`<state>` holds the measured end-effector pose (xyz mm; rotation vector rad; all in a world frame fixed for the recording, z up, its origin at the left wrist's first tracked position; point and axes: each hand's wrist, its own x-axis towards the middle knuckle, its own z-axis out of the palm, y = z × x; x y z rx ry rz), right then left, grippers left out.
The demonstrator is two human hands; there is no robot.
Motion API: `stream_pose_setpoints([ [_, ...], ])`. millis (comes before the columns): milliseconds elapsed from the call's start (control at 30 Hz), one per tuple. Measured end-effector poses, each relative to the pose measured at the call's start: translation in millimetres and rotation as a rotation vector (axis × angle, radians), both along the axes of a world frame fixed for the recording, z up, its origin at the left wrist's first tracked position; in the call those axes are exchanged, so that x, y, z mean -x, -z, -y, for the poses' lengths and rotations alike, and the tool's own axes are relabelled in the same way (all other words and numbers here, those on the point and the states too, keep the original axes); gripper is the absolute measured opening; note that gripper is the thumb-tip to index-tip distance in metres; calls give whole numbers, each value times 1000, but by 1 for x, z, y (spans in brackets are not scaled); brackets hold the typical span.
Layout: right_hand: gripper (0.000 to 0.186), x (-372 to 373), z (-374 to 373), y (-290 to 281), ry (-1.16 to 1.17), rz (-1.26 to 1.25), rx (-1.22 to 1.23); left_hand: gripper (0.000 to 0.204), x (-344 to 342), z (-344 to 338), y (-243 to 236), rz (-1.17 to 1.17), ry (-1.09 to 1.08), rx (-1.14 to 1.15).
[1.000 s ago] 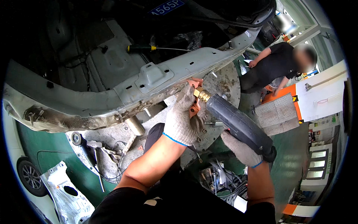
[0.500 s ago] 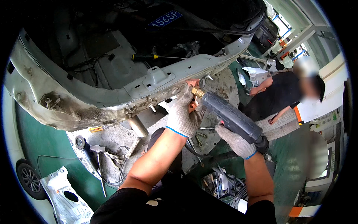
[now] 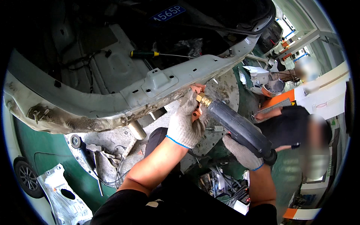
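Observation:
My gloved left hand [image 3: 185,122] is closed around a copper-coloured fitting [image 3: 198,90] at the brass nozzle [image 3: 204,99] of a long black hand tool [image 3: 237,122], held against the lower edge of a grey car body panel [image 3: 157,83]. My gloved right hand [image 3: 240,152] grips the tool's rear part from below, a small red piece beside its fingers. A metal cylinder [image 3: 137,131] sticks out under the panel to the left. A yellow-black screwdriver [image 3: 144,53] lies inside the car body.
A round metal platform [image 3: 77,161] below holds a grinder [image 3: 78,146] and clamps. Tools and cables [image 3: 221,187] lie near my legs. A loose white panel [image 3: 56,180] and a car wheel [image 3: 28,178] are at lower left. A co-worker in black [image 3: 283,127] bends close on my right.
The co-worker has moved down the view, nearer to my right arm. My hands and the tool stay at the panel edge, shifting only slightly with the view.

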<state>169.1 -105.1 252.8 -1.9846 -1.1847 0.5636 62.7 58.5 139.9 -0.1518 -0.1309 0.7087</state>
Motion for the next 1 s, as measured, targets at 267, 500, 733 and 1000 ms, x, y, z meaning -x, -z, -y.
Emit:
stream_pose_setpoints([
  [267, 47, 5, 0, -7, 60, -144, 35, 28, -5, 3, 2, -186, -5, 134],
  [500, 38, -1, 0, 7, -85, 170, -10, 24, -6, 1, -4, -202, -29, 130],
  [733, 26, 17, 25, 27, -38, -95, -153, 31, 32, 9, 12, -320, -53, -245],
  [1000, 19, 36, 42, 30, -42, -207, -120, 33, 56, 20, -16, -523, -129, -335],
])
